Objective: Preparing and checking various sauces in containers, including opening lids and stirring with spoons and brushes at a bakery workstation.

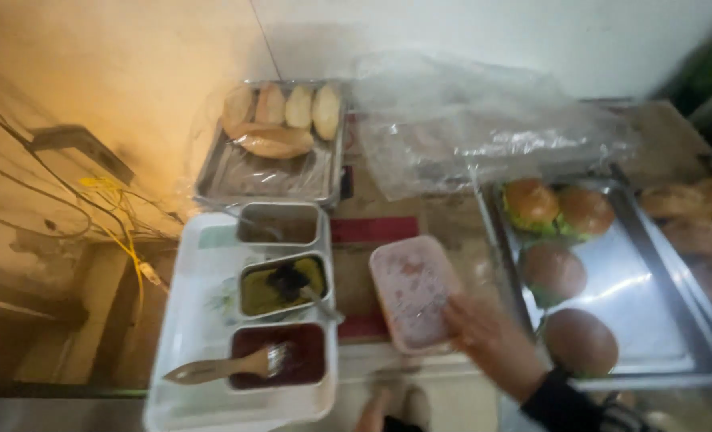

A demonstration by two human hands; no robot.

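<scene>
One head view only. Right hand [492, 340] at lower centre-right, blurred, fingers spread and resting against the lower right corner of the pink rectangular container [414, 292]; no closed grip seen. Container just up-left of that hand, long axis running top to bottom, slightly tilted. Left hand [374, 412] barely in frame at bottom edge, nearly below the container; openness cannot be told. Burger tray [676, 352] right of the hand, sauce tray [200, 272] left.

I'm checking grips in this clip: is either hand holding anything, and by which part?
The right hand touches the near right corner of the pink rectangular container; motion blur hides whether it grips. The left hand is barely in view.
</scene>
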